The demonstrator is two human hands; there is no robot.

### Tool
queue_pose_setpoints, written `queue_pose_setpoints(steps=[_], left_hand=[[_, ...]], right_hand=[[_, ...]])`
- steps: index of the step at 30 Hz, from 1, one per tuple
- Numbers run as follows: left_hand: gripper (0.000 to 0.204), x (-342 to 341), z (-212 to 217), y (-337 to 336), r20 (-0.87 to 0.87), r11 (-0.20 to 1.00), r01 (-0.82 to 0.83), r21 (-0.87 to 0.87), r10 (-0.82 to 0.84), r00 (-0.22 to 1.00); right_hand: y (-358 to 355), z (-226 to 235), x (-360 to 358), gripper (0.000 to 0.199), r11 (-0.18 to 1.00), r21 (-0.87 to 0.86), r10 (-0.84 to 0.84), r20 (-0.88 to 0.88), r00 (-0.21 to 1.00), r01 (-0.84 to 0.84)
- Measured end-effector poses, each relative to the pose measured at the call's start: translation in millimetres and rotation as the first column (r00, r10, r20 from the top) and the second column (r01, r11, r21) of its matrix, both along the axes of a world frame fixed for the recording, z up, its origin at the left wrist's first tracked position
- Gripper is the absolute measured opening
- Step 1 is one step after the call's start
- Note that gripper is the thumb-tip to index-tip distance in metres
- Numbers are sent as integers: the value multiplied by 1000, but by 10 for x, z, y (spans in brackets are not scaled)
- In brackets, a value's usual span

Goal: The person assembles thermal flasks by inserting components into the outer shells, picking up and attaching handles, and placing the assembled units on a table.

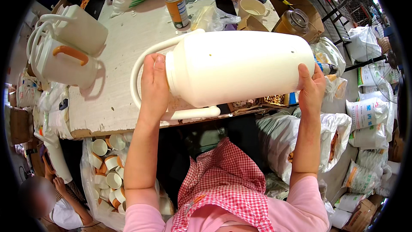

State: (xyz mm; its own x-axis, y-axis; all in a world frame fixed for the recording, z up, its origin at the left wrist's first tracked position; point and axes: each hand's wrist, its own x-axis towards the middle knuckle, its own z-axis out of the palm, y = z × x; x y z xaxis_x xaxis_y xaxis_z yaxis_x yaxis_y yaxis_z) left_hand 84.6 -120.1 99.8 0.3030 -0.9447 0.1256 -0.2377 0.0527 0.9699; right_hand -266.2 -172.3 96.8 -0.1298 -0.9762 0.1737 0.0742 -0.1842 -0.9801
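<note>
Jug shell [240,66] sideways between left hand [154,87], right hand [311,89].

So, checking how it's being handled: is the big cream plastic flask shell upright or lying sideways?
Sideways: the cream plastic flask shell lies horizontal between the left hand at its neck and the right hand at its base.

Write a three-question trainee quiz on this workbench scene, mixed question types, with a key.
1. True or false: the large white flask shell lies sideways between the left hand and the right hand.
2. Which end does the left hand grip? A) the neck by the white handle B) the flat base
3. Fill in: the spray can stands on the ____ worktable.

Key: 1 true; 2 A; 3 white.
</note>
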Motion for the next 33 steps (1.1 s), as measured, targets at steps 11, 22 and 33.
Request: queue_pose_setpoints(steps=[11, 22, 33], left_hand=[[31, -8, -59, -169, 438, 933, 25, -360, 145, 887], [44, -440, 243, -480, 606, 925, 377, -47, -274, 747], [48, -144, 233, -447, 591, 955, 293, 52, -266, 762]], right_hand=[[-48, 112, -74, 32, 991, 113, 94, -174, 980, -75], [1796, -585, -2694, 36, 807, 479, -72, -503, 862, 347], [2710, -3572, -2825, 46, 558, 512, 346, -859, 377, 654]])
